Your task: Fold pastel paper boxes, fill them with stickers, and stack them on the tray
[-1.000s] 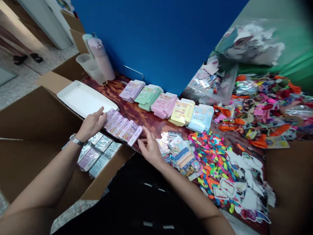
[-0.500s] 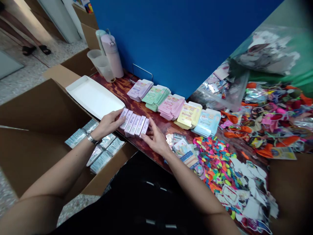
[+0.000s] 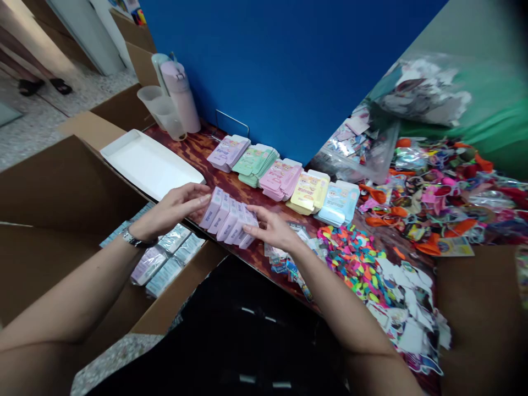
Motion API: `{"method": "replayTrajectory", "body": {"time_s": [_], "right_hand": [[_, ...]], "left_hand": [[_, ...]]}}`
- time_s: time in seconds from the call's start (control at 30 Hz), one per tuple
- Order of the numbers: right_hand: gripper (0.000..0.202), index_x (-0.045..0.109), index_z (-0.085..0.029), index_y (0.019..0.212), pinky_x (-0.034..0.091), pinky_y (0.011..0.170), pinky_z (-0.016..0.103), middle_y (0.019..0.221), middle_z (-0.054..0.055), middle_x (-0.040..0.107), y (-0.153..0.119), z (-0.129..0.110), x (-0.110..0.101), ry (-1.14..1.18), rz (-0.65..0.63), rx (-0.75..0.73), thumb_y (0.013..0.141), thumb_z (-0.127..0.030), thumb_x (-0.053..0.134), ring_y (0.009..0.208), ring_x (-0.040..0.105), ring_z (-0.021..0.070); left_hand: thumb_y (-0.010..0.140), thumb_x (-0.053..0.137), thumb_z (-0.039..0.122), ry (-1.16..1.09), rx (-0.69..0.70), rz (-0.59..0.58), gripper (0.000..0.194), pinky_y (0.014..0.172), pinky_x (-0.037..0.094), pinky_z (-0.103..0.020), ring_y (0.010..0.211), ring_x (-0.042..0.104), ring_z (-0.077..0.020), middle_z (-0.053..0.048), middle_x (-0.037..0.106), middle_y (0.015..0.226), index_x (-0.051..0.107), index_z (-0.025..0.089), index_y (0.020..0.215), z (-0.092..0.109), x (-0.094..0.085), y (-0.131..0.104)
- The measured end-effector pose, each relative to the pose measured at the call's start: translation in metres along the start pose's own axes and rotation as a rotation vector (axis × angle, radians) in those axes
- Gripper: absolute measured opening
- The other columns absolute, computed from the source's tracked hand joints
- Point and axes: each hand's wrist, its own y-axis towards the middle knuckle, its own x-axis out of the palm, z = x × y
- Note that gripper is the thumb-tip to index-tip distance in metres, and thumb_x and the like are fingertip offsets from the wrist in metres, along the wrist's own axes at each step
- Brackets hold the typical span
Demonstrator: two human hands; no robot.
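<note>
A row of several small purple boxes (image 3: 229, 221) stands tilted at the table's front edge, squeezed between my two hands. My left hand (image 3: 176, 212) presses the row's left end, thumb toward me and fingers behind. At the right end my right hand (image 3: 273, 227) has its thumb in front and fingers over the back. Behind the boxes lie stacks of flat printed cartons: purple (image 3: 229, 152), green (image 3: 256, 164), pink (image 3: 281, 178), yellow (image 3: 308, 190) and blue (image 3: 337, 202). A shallow white tray (image 3: 150, 168) rests beyond my left hand.
An open cardboard box (image 3: 61, 187) with wrapped packs (image 3: 159, 269) stands left below the table. Pink bottle (image 3: 181, 96) and plastic cups (image 3: 167, 115) are at the back. Colourful small pieces (image 3: 355, 264), cut-outs (image 3: 412, 308) and balloons (image 3: 433, 198) cover the right. A blue panel (image 3: 268, 71) rises behind.
The purple boxes have tipped, now showing their broader sides, and sit slightly lower in view. Both hands have shifted with them. The whole view has moved a little, with the background sliding left.
</note>
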Motion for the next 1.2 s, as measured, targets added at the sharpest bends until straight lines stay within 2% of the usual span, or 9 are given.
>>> {"method": "replayTrajectory", "body": {"time_s": [0.17, 0.23, 0.3, 0.4, 0.5, 0.63, 0.8, 0.93, 1.2], "right_hand": [[0.054, 0.061, -0.022, 0.126, 0.06, 0.073, 0.032, 0.118, 0.008, 0.07, 0.009, 0.005, -0.012, 0.149, -0.128, 0.164, 0.088, -0.06, 0.059, 0.095, 0.071, 0.0206], [0.052, 0.065, -0.024, 0.121, 0.059, 0.068, 0.032, 0.104, 0.007, 0.074, 0.013, 0.004, -0.013, 0.024, -0.141, 0.186, 0.091, -0.064, 0.05, 0.084, 0.072, 0.0203], [0.054, 0.068, -0.026, 0.116, 0.058, 0.076, 0.039, 0.1, 0.007, 0.074, 0.015, 0.002, -0.012, -0.219, -0.1, 0.16, 0.094, -0.066, 0.041, 0.087, 0.071, 0.0241], [0.056, 0.062, -0.026, 0.13, 0.053, 0.089, 0.049, 0.114, 0.013, 0.068, 0.012, -0.002, -0.007, -0.539, 0.067, 0.1, 0.094, -0.064, 0.041, 0.104, 0.066, 0.0322], [0.06, 0.046, -0.023, 0.146, 0.047, 0.101, 0.048, 0.135, 0.017, 0.055, 0.009, -0.003, 0.002, -0.62, 0.227, -0.158, 0.096, -0.055, 0.046, 0.123, 0.056, 0.0314], [0.055, 0.048, -0.02, 0.145, 0.041, 0.11, 0.046, 0.149, 0.018, 0.038, 0.01, -0.003, 0.014, -0.65, 0.177, -0.49, 0.099, -0.049, 0.042, 0.137, 0.041, 0.0292], [0.051, 0.053, -0.027, 0.142, 0.045, 0.106, 0.048, 0.149, 0.016, 0.04, 0.016, -0.01, 0.021, -0.778, 0.076, -0.466, 0.097, -0.051, 0.047, 0.132, 0.047, 0.0316], [0.055, 0.052, -0.025, 0.143, 0.048, 0.102, 0.052, 0.149, 0.02, 0.042, 0.017, -0.021, 0.022, -0.873, 0.02, -0.411, 0.095, -0.052, 0.051, 0.126, 0.052, 0.0347], [0.056, 0.049, -0.025, 0.145, 0.053, 0.097, 0.053, 0.154, 0.02, 0.033, 0.019, -0.015, 0.025, -0.806, -0.005, -0.421, 0.096, -0.052, 0.049, 0.13, 0.051, 0.0386]], "left_hand": [[0.077, 0.066, 0.06, 0.152, -0.004, -0.151, 0.067, 0.074, 0.057, -0.036, 0.086, 0.067, -0.0227, -0.01, 0.069, 0.105, 0.056, 0.017, 0.128, -0.001, 0.001, 0.011], [0.078, 0.064, 0.061, 0.255, 0.059, -0.179, 0.065, 0.087, 0.055, -0.041, 0.099, 0.066, -0.0268, -0.009, 0.069, 0.113, 0.058, 0.019, 0.127, -0.012, 0.009, 0.02], [0.082, 0.058, 0.063, 0.319, 0.125, -0.182, 0.062, 0.1, 0.049, -0.042, 0.109, 0.063, -0.0282, -0.009, 0.067, 0.121, 0.06, 0.019, 0.126, -0.024, 0.016, 0.029], [0.087, 0.049, 0.063, 0.346, 0.171, -0.147, 0.061, 0.105, 0.044, -0.04, 0.114, 0.061, -0.028, -0.007, 0.065, 0.127, 0.06, 0.019, 0.128, -0.039, 0.023, 0.034], [0.089, 0.046, 0.063, 0.377, 0.188, -0.083, 0.059, 0.104, 0.044, -0.038, 0.113, 0.062, -0.0272, -0.006, 0.066, 0.126, 0.06, 0.021, 0.128, -0.044, 0.025, 0.03], [0.089, 0.045, 0.064, 0.405, 0.189, 0.0, 0.059, 0.101, 0.046, -0.037, 0.112, 0.063, -0.0276, -0.005, 0.067, 0.125, 0.062, 0.022, 0.127, -0.047, 0.029, 0.027], [0.09, 0.044, 0.061, 0.382, 0.221, 0.024, 0.059, 0.105, 0.043, -0.038, 0.117, 0.06, -0.0282, -0.007, 0.064, 0.13, 0.059, 0.019, 0.13, -0.051, 0.033, 0.029], [0.092, 0.043, 0.056, 0.338, 0.249, -0.006, 0.055, 0.105, 0.044, -0.039, 0.118, 0.059, -0.0279, -0.007, 0.063, 0.131, 0.06, 0.019, 0.129, -0.052, 0.029, 0.028], [0.08, 0.069, 0.048, 0.06, 0.211, -0.081, 0.061, 0.103, 0.047, -0.041, 0.116, 0.061, -0.0279, -0.007, 0.065, 0.127, 0.056, 0.02, 0.132, -0.057, 0.029, 0.026]]}}
